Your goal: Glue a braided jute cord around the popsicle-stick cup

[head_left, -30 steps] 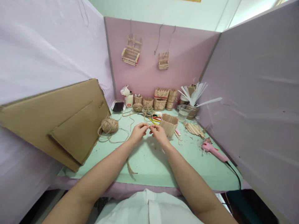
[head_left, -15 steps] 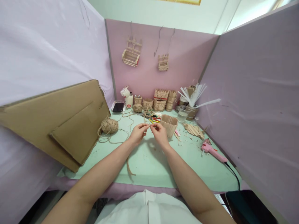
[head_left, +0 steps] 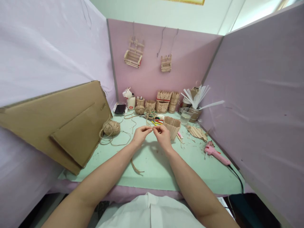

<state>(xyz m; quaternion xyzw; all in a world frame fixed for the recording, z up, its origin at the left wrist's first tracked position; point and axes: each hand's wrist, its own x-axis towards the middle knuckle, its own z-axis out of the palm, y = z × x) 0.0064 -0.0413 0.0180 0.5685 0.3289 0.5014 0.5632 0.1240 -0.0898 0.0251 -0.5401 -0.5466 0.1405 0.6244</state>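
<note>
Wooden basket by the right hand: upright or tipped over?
Upright: the wooden basket stands on the tabletop beside the right hand, its open, jagged rim facing up.

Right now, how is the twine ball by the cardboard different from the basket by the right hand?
The ball is round; the basket is hollow with an open top. The ball is wound from twine; the basket is made of wooden strips side by side. The ball trails loose loops; the basket shows none. Both are light brown and sit on the green table.
</note>
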